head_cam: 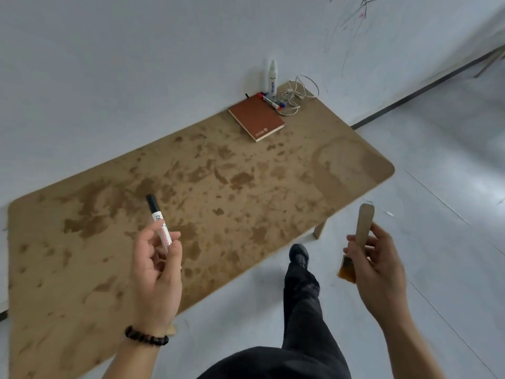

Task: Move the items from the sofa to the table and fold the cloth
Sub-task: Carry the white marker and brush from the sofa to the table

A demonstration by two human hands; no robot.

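A low brown stained table (218, 192) stands against the white wall. My left hand (157, 272) holds a white marker (159, 223) with a black cap, raised above the table's near part. My right hand (381, 272) grips a paintbrush (360, 239) by its pale wooden handle, bristles pointing down, above the floor just off the table's right front edge. No sofa and no cloth are in view.
At the table's far end lie a brown notebook (257, 119), some markers (270, 100), two white bottles (269, 75) and a coiled white cable (296, 93). My leg and black shoe (299, 257) step on the grey floor beside the table.
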